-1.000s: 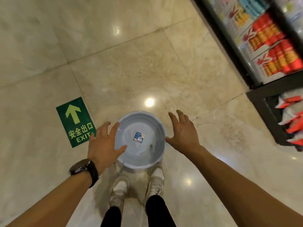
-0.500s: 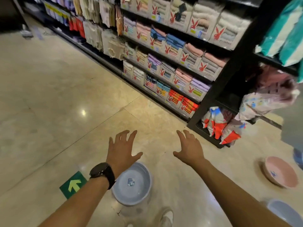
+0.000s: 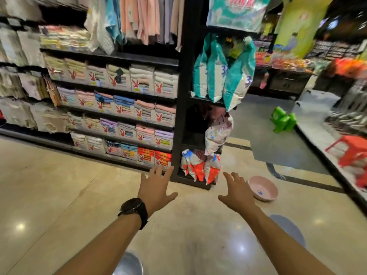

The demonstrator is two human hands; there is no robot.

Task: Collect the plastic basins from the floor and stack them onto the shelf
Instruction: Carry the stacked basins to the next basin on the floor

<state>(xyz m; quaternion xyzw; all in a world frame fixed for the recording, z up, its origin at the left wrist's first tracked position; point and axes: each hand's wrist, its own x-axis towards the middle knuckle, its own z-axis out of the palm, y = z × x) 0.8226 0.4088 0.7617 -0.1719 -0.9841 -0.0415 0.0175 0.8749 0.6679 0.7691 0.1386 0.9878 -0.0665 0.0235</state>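
Both arms reach forward over the floor (image 3: 59, 195), and neither hand holds anything: the left hand (image 3: 156, 187), with a dark watch (image 3: 135, 210) on its wrist, has its fingers spread wide, and the right hand (image 3: 237, 192) is likewise wide, fingers apart. A pink basin (image 3: 263, 188) sits on the floor just beyond the right hand, near the foot of the black shelf (image 3: 181, 96) stocked with folded towels (image 3: 143, 112). A blue-grey basin (image 3: 290, 227) lies on the floor partly behind the right forearm, and a grey basin (image 3: 131, 264) shows at the bottom edge of view beside the left forearm. Green stools (image 3: 283, 121) stand farther off
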